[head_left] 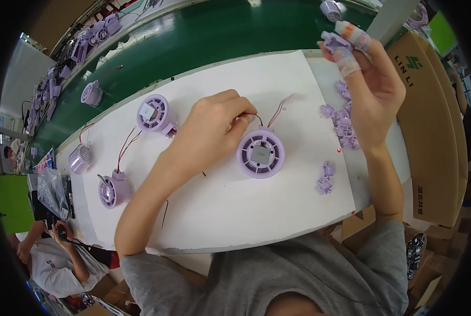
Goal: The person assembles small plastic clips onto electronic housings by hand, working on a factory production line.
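Observation:
A round lilac fan housing (260,154) with a grey square at its centre lies on the white board, thin wires rising from its top. My left hand (214,126) is closed beside it, thumb and forefinger pinched on a dark wire (261,120) from that housing. A red and a white wire (278,111) stretch away to the upper right, apart from my fingers. Raised at the upper right, my right hand (372,84) grips a small lilac plastic clip (334,42) between its thumb and fingers. Tape wraps fingertips on that hand.
Loose lilac clips (345,126) are heaped at the board's right. More wired housings (154,113) rest on the left. Behind runs a green conveyor belt (209,42). A tall cardboard box (433,137) stands at the right. Another person (62,263) works at the lower left.

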A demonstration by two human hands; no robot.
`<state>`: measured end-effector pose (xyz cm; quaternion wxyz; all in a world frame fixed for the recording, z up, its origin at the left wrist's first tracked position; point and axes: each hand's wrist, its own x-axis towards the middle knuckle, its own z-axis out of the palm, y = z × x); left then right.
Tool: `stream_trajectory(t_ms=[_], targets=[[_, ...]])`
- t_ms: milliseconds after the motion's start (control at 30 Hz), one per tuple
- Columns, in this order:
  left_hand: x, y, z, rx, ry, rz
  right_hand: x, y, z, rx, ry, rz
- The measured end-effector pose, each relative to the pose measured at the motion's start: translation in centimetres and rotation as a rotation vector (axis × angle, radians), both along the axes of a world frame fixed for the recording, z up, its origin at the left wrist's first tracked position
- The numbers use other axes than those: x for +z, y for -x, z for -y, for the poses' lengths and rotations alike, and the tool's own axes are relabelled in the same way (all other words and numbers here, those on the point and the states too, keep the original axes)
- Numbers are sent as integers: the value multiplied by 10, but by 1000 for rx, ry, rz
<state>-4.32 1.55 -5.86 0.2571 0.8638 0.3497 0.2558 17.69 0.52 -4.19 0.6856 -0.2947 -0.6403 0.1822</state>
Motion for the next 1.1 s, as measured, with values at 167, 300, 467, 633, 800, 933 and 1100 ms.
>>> stream_trajectory(t_ms=[167, 300, 467, 633, 800, 933, 1100], targets=[[-10, -6, 5, 63, -182, 55, -33, 26, 2, 131, 293, 148], [-18, -5, 3, 68, -356, 132, -44, 32, 3, 340, 744, 21], [-26, -6, 5, 182, -348, 185, -59, 29, -2, 522, 871, -209], [-28, -4, 4, 272, -160, 253, -57, 31, 0, 566, 961, -284], [-31, -4, 1, 290, -13, 334, -55, 37, 0, 583, 859, -290], [-28, -7, 5, 287, -71, 331, -46, 36, 0, 586, 872, -222], [-26, -11, 9, 262, -105, 322, -54, 30, -4, 594, 933, -127]])
